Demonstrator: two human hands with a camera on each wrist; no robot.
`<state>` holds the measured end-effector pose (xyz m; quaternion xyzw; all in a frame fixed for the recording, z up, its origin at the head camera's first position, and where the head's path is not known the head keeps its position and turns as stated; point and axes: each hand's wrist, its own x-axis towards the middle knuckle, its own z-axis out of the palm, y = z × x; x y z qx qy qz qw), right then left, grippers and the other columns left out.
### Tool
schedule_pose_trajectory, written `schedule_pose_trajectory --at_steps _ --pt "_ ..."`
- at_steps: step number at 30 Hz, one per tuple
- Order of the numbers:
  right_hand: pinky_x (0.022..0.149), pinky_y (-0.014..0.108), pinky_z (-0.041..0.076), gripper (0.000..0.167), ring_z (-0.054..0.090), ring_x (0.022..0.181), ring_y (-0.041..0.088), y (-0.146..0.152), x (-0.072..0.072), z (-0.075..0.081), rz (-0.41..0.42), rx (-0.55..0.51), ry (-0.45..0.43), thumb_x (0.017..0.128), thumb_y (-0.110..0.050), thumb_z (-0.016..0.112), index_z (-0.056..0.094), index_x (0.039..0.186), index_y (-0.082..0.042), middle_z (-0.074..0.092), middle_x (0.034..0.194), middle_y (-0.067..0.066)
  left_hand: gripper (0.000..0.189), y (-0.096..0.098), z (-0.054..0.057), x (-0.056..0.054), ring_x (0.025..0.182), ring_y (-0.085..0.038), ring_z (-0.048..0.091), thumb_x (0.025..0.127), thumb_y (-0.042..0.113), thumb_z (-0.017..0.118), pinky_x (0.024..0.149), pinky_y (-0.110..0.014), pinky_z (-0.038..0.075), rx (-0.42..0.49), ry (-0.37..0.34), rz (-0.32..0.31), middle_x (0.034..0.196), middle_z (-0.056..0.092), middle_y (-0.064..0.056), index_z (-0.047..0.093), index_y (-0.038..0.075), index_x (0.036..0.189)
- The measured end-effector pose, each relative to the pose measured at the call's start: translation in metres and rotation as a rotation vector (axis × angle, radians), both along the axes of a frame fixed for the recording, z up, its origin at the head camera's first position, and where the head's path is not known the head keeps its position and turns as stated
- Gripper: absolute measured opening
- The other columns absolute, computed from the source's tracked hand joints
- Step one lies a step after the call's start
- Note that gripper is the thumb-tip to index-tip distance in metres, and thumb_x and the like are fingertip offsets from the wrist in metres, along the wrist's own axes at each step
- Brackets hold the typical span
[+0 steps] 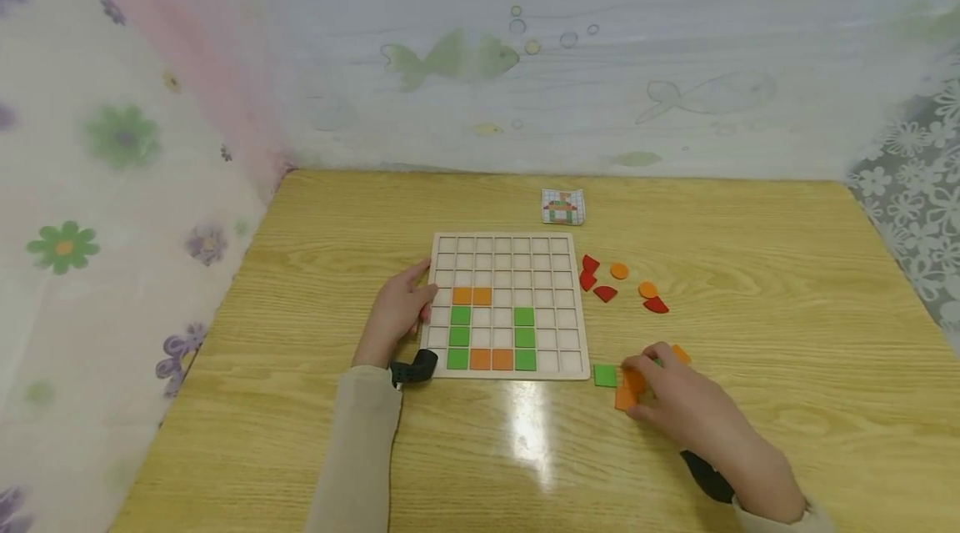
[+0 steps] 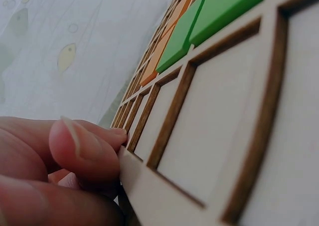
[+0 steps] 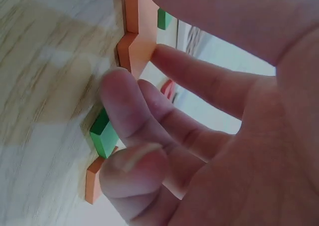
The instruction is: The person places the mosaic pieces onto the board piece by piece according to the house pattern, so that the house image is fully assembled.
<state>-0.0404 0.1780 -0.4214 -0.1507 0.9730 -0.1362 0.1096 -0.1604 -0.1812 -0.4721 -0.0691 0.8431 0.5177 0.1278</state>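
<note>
A wooden grid board [image 1: 558, 362] lies on the table, with green and orange square tiles set in some of its cells. My left hand [image 1: 396, 308] holds the board's left edge; in the left wrist view its thumb and fingertips meet at the rim. To the right of the board, my right hand [image 1: 686, 399] is over loose tiles, with thumb and index finger pinching an orange square tile [image 3: 144, 24]. That tile overlaps another orange tile [image 1: 623, 399]. A green tile [image 1: 605, 375] lies left of the hand; another green tile [image 3: 103, 133] is partly hidden by curled fingers.
A small picture card [image 1: 563, 207] lies behind the board, showing a coloured grid pattern. Right of the board are several red quarter-round pieces [image 1: 605, 294] and two orange discs [image 1: 618, 271]. One more orange tile [image 1: 681, 354] peeks out beyond the right hand. A patterned curtain [image 1: 450, 124] hangs behind the table.
</note>
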Motion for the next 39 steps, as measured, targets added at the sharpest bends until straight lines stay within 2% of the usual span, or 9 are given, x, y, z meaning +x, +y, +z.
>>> schedule_pose_trajectory --at_steps 3,6,11,16,23,26,33,39 --pt "0.052 0.025 0.044 0.05 0.05 0.066 0.009 0.001 -0.002 -0.002 -0.015 -0.012 0.009 0.066 -0.027 0.078 0.057 0.108 -0.01 0.046 0.104 0.005 0.05 0.0 -0.001 0.0 0.031 -0.013 0.033 0.089 0.029 0.053 0.03 -0.025 0.031 0.009 0.002 -0.002 0.053 0.051 -0.008 0.036 0.031 0.136" --pt "0.056 0.026 0.044 0.049 0.049 0.072 0.011 0.002 -0.004 -0.004 -0.029 -0.04 0.005 0.066 -0.025 0.078 0.054 0.107 -0.01 0.047 0.101 0.004 0.05 0.0 -0.001 -0.001 0.031 -0.013 0.033 0.089 0.029 0.053 0.03 -0.025 0.032 0.007 0.004 -0.005 0.053 0.052 -0.008 0.036 0.031 0.136" --pt "0.055 0.022 0.042 0.047 0.047 0.068 0.008 0.003 -0.009 -0.005 -0.056 -0.11 0.005 0.07 -0.018 0.076 0.051 0.108 -0.008 0.047 0.097 0.004 0.05 -0.002 0.0 0.0 0.031 -0.014 0.033 0.09 0.029 0.052 0.03 -0.026 0.031 -0.011 0.0 -0.012 0.053 0.051 -0.008 0.035 0.032 0.137" --pt "0.058 0.025 0.043 0.036 0.048 0.068 0.009 0.003 -0.016 -0.005 -0.084 -0.162 0.025 0.075 -0.01 0.072 0.054 0.106 -0.007 0.052 0.092 0.002 0.05 -0.004 0.002 0.0 0.031 -0.014 0.033 0.09 0.03 0.051 0.031 -0.026 0.032 -0.024 0.006 -0.016 0.054 0.052 -0.008 0.034 0.032 0.137" --pt "0.06 0.028 0.043 0.024 0.047 0.069 0.009 0.004 -0.019 -0.006 -0.059 -0.172 0.075 0.077 -0.008 0.069 0.06 0.099 -0.011 0.055 0.085 -0.004 0.05 -0.003 0.003 0.001 0.032 -0.014 0.033 0.09 0.03 0.051 0.031 -0.026 0.032 -0.019 0.003 -0.008 0.054 0.052 -0.008 0.035 0.031 0.137" --pt "0.062 0.029 0.043 0.021 0.048 0.07 0.008 0.005 -0.02 -0.004 -0.052 -0.189 0.091 0.078 -0.012 0.068 0.062 0.097 -0.013 0.055 0.085 -0.006 0.05 -0.004 0.003 0.001 0.032 -0.014 0.033 0.09 0.029 0.052 0.031 -0.027 0.033 -0.009 0.002 -0.004 0.053 0.052 -0.008 0.035 0.032 0.137" --pt "0.061 0.027 0.041 0.017 0.044 0.068 0.007 0.003 -0.029 0.002 0.021 -0.181 0.134 0.082 -0.02 0.065 0.066 0.099 -0.019 0.05 0.08 -0.013 0.049 -0.003 0.0 0.0 0.031 -0.014 0.034 0.09 0.03 0.052 0.031 -0.029 0.036 0.003 0.004 0.003 0.053 0.052 -0.008 0.036 0.036 0.135" --pt "0.064 0.029 0.043 0.017 0.048 0.071 0.008 -0.008 -0.04 0.003 0.029 -0.218 0.145 0.084 -0.021 0.062 0.065 0.1 -0.017 0.055 0.088 -0.009 0.048 -0.002 -0.002 0.0 0.031 -0.014 0.035 0.09 0.03 0.052 0.031 -0.028 0.036 0.005 0.006 -0.002 0.052 0.052 -0.009 0.036 0.036 0.135"
